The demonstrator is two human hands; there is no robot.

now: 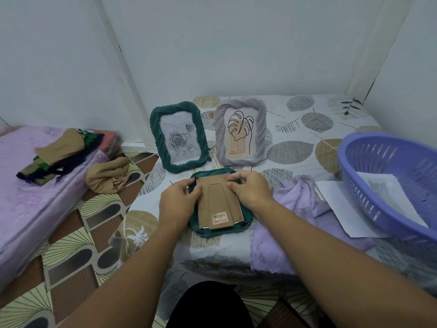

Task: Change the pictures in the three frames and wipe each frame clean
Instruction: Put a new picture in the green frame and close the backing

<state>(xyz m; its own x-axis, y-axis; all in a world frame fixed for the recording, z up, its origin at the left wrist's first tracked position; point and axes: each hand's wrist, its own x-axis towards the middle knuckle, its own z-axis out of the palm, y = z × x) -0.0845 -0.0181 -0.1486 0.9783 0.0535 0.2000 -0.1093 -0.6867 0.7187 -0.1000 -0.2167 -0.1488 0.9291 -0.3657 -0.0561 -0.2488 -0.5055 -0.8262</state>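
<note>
A dark green frame [246,222] lies face down on the bed in front of me, its brown cardboard back [218,204] facing up. My left hand [179,200] pinches the back's upper left edge. My right hand [250,190] pinches its upper right edge. Behind it stand two upright frames: a dark green frame [179,137] with a grey rose picture and a grey frame [240,132] with a leaf drawing. A lilac cloth [298,209] lies just right of the face-down frame.
A purple plastic basket [369,183] with a paper inside sits at the right, over white sheets of paper [340,204]. The patterned bedsheet [307,129] covers the bed. A tan garment [108,174] lies on the floor at left, beside a pink mattress [23,185] with folded clothes.
</note>
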